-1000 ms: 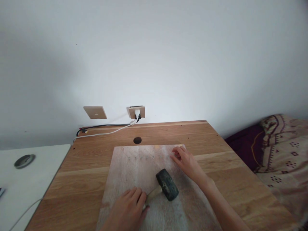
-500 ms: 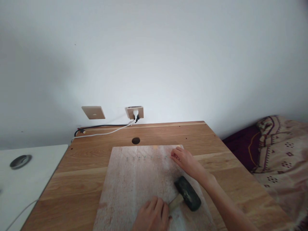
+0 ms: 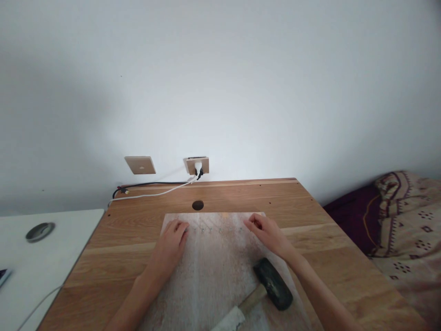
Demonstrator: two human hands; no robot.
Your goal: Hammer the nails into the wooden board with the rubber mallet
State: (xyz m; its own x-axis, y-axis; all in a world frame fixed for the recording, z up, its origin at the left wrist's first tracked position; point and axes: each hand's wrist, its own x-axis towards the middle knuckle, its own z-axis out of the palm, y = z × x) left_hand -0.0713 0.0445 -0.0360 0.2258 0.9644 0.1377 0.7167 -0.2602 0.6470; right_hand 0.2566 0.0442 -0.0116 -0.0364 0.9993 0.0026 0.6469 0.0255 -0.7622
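Note:
A pale, worn wooden board (image 3: pixel 210 271) lies on the table, with a row of small upright nails (image 3: pixel 220 229) standing near its far edge. At the row's left end is my left hand (image 3: pixel 174 236), its fingers bent and closed by the leftmost nail; whether they grip it I cannot tell. My right hand (image 3: pixel 265 232) is at the right end, thumb and fingertips pinched together; what they hold, if anything, is hidden. A mallet (image 3: pixel 274 284) with a black head lies on the board between my forearms, its handle towards me and untouched.
The wooden table (image 3: pixel 113 257) has a round cable hole (image 3: pixel 197 205) near the wall. White and black cables (image 3: pixel 148 195) run to a wall socket (image 3: pixel 198 166). A white desk (image 3: pixel 69 243) adjoins on the left; patterned bedding (image 3: pixel 413 234) lies on the right.
My left hand has let go of the mallet handle and moved forward and left to the left end of the nail row. The right hand stays at the right end.

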